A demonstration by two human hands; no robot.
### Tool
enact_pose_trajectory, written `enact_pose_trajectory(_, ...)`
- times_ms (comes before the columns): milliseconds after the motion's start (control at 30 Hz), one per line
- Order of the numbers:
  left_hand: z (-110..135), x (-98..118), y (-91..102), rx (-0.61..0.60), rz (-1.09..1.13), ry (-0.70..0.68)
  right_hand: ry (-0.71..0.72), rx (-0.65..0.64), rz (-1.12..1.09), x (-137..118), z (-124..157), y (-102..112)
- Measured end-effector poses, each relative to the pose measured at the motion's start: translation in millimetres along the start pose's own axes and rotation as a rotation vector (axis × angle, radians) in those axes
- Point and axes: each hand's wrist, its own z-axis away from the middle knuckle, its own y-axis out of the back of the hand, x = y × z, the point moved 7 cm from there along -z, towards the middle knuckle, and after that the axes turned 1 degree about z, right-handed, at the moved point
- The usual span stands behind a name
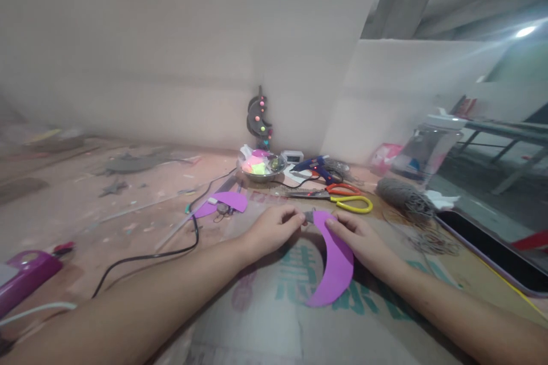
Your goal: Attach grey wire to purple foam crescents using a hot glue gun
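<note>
A purple crescent cutout (340, 265), like foam or felt sheet, hangs upright from my right hand (353, 234), with thumb and fingers pinched on its upper edge. Close to the crescent's upper tip, my left hand (278, 228) pinches a small grey pointed piece (309, 217); whether the piece is joined to the crescent I cannot tell. Both hands are above a cardboard sheet (257, 325) with green printing. Just beyond them lie yellow-handled scissors (357, 203) and a pair with orange handles (342, 189).
A metal bowl (263, 177) of colourful pieces stands ahead, before a decorated grey crescent (258, 117). A blue glue gun (314, 166), a grey yarn roll (402, 197) and a phone (492, 251) lie rightward. Purple scraps (231, 201) and a black cable (149, 256) lie left.
</note>
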Motion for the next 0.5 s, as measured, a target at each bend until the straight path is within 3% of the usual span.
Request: enact_pose_trajectory(500,-0.7,0.0,-1.7,-0.019,-0.042,0.005,0.009,-0.025,0.034,-4.9,0.0,-2.0)
